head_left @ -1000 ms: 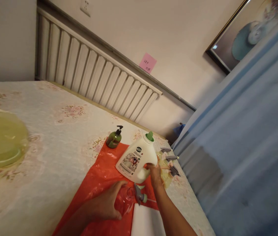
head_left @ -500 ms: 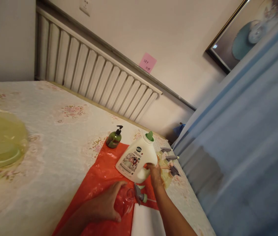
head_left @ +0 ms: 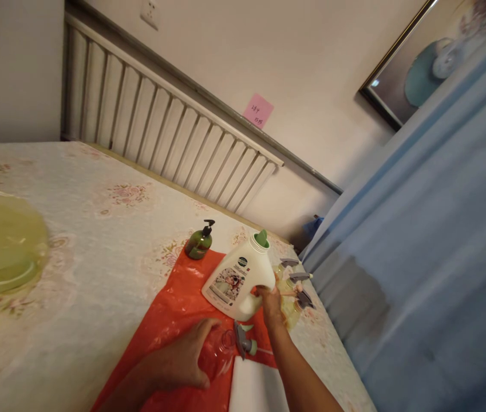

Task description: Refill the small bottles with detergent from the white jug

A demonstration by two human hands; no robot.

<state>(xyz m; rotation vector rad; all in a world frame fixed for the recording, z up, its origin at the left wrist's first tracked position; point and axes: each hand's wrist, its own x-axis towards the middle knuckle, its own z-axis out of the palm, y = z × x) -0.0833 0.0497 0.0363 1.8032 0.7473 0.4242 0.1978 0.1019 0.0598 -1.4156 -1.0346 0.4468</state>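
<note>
My right hand [head_left: 270,302] is closed round the handle of a white detergent jug [head_left: 236,277]. The jug stands uncapped, with a green spout in its mouth and a printed label facing me. Lower down, my left hand [head_left: 186,357] curls round a clear bottle [head_left: 219,355] with an open neck, its thumb and index finger on either side. Just right of that neck lies a grey trigger spray head [head_left: 244,340] with a green collar and a thin tube. Both containers are on a red plastic sheet [head_left: 174,309].
Behind the jug stands a green pump bottle [head_left: 200,243]. Several spray bottles [head_left: 291,309] with yellowish liquid crowd the right side by my right wrist. A white sheet [head_left: 255,386] lies in front. A yellow translucent basin [head_left: 6,229] is far left. A blue curtain [head_left: 418,229] hangs right.
Almost nothing differs. Both hands keep their places, the left shifting only slightly around the clear bottle. The jug stays where it was.
</note>
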